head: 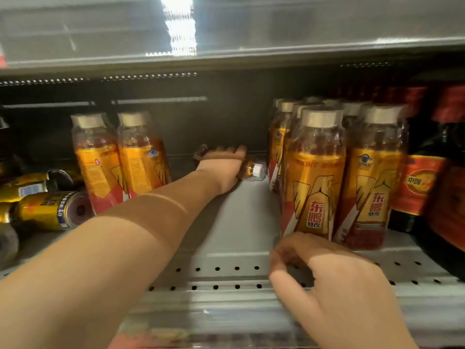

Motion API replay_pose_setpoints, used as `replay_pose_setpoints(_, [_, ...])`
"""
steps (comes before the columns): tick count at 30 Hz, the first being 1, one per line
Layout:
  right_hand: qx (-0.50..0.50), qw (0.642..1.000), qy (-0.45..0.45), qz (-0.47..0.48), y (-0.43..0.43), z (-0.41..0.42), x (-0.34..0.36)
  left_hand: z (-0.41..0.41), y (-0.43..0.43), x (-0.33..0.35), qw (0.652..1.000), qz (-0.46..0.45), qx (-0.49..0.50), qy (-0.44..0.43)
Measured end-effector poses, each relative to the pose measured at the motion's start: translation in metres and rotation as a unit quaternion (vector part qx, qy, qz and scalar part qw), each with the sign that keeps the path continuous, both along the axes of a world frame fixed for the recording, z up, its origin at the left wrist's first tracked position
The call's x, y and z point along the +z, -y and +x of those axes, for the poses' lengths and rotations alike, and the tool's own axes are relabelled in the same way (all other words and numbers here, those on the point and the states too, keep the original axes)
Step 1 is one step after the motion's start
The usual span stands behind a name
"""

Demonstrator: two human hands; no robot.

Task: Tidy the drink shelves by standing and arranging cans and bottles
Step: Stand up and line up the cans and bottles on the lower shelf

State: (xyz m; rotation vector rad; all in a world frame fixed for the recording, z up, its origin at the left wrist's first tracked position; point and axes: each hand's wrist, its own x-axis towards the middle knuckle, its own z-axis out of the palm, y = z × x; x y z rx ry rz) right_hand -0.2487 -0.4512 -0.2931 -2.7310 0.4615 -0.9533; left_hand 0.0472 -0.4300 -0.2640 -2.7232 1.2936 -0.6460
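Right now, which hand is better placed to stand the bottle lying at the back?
Left. The left hand is curled over the fallen bottle; the right hand is at the shelf front, holding nothing.

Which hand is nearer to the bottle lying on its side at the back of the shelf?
Left. The left hand grips the lying bottle at the back of the shelf. The right hand is apart from it, at the front edge.
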Motion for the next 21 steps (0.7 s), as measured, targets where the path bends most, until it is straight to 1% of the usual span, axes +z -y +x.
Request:
replay_pose_setpoints(1, [0.032,0.998,-0.034,0.031,-0.006,0.0,-0.004,-0.004,-0.005,-0.001,1.0,-0.005,-0.015,-0.007])
replay_pose_setpoints(2, [0.033,0.998,-0.038,0.026,-0.005,0.001,-0.009,-0.009,-0.012,-0.002,0.999,-0.016,-0.03,-0.011])
replay_pose_setpoints(4, [0.011,0.998,-0.045,0.052,-0.003,0.001,-0.005,-0.021,-0.029,-0.001,0.996,-0.064,-0.049,-0.024])
replay_pose_setpoints(5, [-0.001,0.998,-0.035,0.047,-0.002,0.001,-0.002,-0.028,-0.038,0.002,0.993,-0.096,-0.052,-0.033])
replay_pose_setpoints(7, [0.014,0.998,-0.05,0.031,-0.009,0.005,-0.002,-0.041,-0.056,0.007,0.984,-0.162,-0.056,-0.058])
replay_pose_setpoints(9, [0.009,0.999,-0.038,0.003,-0.013,0.011,-0.002,-0.053,-0.072,0.012,0.966,-0.231,-0.069,-0.094])
replay_pose_setpoints(12, [0.03,0.999,-0.037,-0.005,-0.017,0.019,-0.004,-0.065,-0.086,0.019,0.93,-0.311,-0.082,-0.18])
replay_pose_setpoints(14, [0.044,0.999,-0.025,0.013,-0.019,0.022,-0.006,-0.067,-0.088,0.024,0.896,-0.359,-0.084,-0.25])
replay_pose_setpoints(16, [0.028,0.999,-0.013,0.018,-0.019,0.022,-0.007,-0.067,-0.087,0.027,0.853,-0.397,-0.099,-0.323])
replay_pose_setpoints(18, [0.014,1.0,-0.008,0.011,-0.019,0.02,-0.008,-0.068,-0.084,0.026,0.808,-0.415,-0.129,-0.397])
replay_pose_setpoints(19, [0.011,1.0,-0.009,0.004,-0.021,0.019,-0.009,-0.069,-0.082,0.023,0.795,-0.416,-0.139,-0.42])
replay_pose_setpoints(21, [0.006,1.0,-0.005,0.0,-0.022,0.018,-0.01,-0.071,-0.074,0.021,0.783,-0.415,-0.145,-0.439])
